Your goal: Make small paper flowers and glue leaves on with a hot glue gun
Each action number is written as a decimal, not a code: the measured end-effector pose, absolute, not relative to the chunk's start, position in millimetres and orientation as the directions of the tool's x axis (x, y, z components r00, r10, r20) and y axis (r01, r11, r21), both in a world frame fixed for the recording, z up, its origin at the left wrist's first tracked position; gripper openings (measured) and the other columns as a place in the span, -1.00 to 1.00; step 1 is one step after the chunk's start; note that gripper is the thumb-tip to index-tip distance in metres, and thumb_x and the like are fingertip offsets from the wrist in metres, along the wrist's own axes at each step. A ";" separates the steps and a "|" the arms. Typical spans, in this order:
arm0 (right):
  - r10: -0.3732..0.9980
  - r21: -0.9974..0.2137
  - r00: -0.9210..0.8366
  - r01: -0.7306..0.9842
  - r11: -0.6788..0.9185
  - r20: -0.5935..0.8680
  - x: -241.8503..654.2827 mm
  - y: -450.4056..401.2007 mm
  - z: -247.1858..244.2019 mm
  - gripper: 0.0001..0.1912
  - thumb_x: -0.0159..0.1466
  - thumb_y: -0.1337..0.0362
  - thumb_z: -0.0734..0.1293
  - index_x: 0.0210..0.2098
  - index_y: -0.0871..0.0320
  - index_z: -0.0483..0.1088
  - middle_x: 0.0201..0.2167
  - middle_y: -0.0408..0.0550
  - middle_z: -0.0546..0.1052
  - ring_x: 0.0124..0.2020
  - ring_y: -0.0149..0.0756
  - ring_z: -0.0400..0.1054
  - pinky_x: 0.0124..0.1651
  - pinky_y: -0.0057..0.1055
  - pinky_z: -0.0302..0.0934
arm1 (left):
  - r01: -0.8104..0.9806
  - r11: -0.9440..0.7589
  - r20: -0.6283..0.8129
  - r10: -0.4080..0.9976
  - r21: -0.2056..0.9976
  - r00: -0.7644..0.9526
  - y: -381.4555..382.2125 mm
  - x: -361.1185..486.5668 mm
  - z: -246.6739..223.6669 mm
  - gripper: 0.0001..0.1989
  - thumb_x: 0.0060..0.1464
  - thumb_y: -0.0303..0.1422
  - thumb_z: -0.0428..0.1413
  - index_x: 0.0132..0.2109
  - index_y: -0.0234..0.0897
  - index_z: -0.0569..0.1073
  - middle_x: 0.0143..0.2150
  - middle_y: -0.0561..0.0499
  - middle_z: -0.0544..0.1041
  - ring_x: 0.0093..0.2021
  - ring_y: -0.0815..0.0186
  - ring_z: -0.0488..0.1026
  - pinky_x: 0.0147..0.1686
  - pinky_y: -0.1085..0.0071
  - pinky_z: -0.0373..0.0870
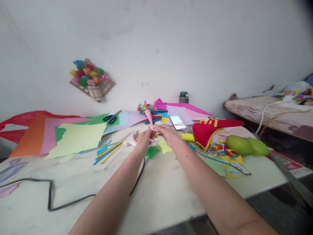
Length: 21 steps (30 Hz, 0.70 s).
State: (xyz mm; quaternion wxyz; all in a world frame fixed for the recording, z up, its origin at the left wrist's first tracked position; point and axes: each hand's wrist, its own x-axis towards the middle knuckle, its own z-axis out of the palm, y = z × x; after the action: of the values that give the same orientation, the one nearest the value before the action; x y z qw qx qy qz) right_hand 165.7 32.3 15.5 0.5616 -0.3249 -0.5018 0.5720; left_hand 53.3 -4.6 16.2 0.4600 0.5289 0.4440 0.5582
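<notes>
My left hand (144, 139) and my right hand (167, 132) meet over the middle of the table. Both have their fingers pinched at small pink and yellow paper pieces (156, 132), partly covered by the fingers. Just beyond them stands a pink paper cone (148, 115), point down, with colourful paper bits around its wide end. Beside my left hand lies a white tool with a metal tip (130, 141), perhaps a glue gun. Below the hands are a green packet (152, 152) and a yellow packet (165, 147).
Coloured paper sheets (78, 137), black scissors (112, 118) and paper strips (110, 155) cover the left. A phone (177, 121), red cloth (207, 132), a cutter (241, 168) and green mangoes (246, 145) lie right. A black cord (70, 199) crosses the table (156, 202).
</notes>
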 end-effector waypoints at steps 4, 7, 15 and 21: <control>0.954 -0.929 -0.221 -0.350 0.117 0.203 160.3 23.8 17.9 -0.71 -0.13 0.09 0.39 -0.61 0.20 0.35 -0.71 -0.22 0.31 -0.66 -0.51 0.11 -0.48 -0.46 0.01 | -0.133 -0.200 0.210 0.976 0.971 0.065 -1.5 54.2 9.9 -0.56 -0.14 0.01 0.01 -0.46 -0.36 0.38 -0.54 0.01 0.36 -0.53 0.46 0.23 -0.64 0.55 0.02; 0.947 -0.921 -0.233 -0.368 0.126 0.223 157.8 18.5 20.2 -0.70 -0.12 0.08 0.38 -0.65 0.20 0.32 -0.75 -0.24 0.27 -0.68 -0.52 0.09 -0.50 -0.46 0.02 | -0.198 -0.197 0.211 0.976 0.960 0.053 -0.1 55.3 6.3 -0.59 -0.16 -0.01 0.05 -0.48 -0.34 0.34 -0.55 0.05 0.33 -0.56 0.49 0.20 -0.64 0.57 0.01; 0.981 -0.927 -0.128 -0.363 0.094 0.149 157.6 21.9 20.4 -0.69 -0.09 0.06 0.37 -0.58 0.21 0.36 -0.64 -0.14 0.39 -0.62 -0.47 0.20 -0.47 -0.45 0.09 | -0.247 -0.172 0.190 0.980 0.954 0.050 -1.0 50.6 5.9 -0.61 -0.12 -0.05 0.04 -0.41 -0.34 0.35 -0.56 0.04 0.33 -0.59 0.50 0.18 -0.69 0.60 -0.06; 0.976 -0.943 -0.118 -0.303 0.139 0.182 159.5 27.6 18.0 -0.71 -0.16 0.14 0.42 -0.66 0.22 0.31 -0.71 -0.20 0.35 -0.65 -0.51 0.17 -0.49 -0.47 0.04 | -0.143 -0.202 0.210 0.977 0.969 0.043 -0.4 47.0 5.1 -0.60 -0.07 -0.03 -0.01 -0.45 -0.33 0.33 -0.58 0.04 0.34 -0.60 0.49 0.18 -0.68 0.58 -0.05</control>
State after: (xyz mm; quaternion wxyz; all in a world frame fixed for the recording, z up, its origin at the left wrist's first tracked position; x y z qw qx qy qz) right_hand 159.5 27.6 18.0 0.5702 -0.3405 -0.4944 0.5608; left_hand 47.0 -0.4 5.1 0.4930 0.5276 0.3951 0.5679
